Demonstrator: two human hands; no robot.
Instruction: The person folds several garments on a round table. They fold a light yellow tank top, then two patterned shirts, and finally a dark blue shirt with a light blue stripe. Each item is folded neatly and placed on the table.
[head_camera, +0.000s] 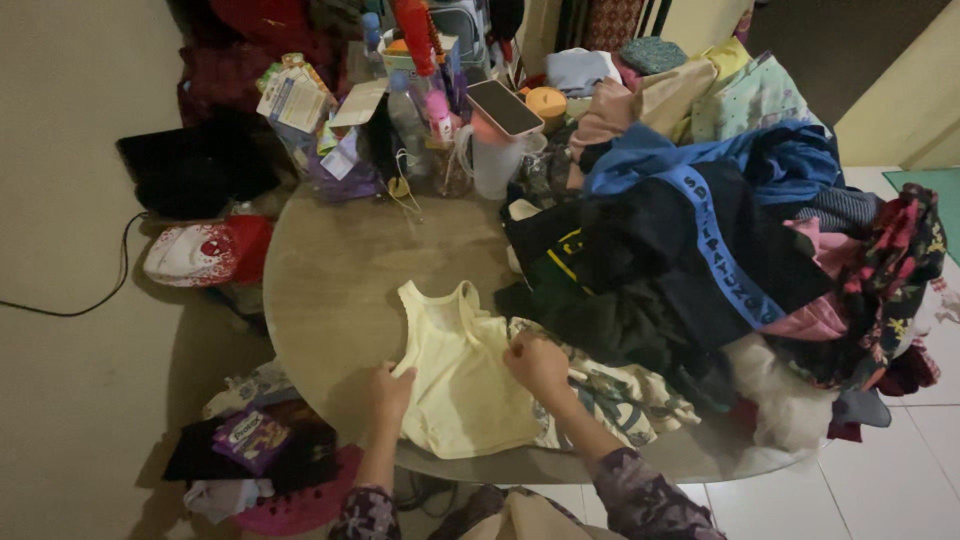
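A small pale yellow sleeveless top (455, 375) lies flat on the round table (330, 280), straps pointing away from me. My left hand (390, 392) pinches its left edge near the armhole. My right hand (535, 362) grips its right edge, fingers curled on the fabric. Under the right side of the top lies a patterned cream and green garment (620, 395).
A big heap of dark, blue and pink clothes (720, 250) fills the table's right half. Bottles, packets and a white jug (495, 160) with a phone on it crowd the far edge. Bags and a red and white cap (200, 252) lie on the floor to the left.
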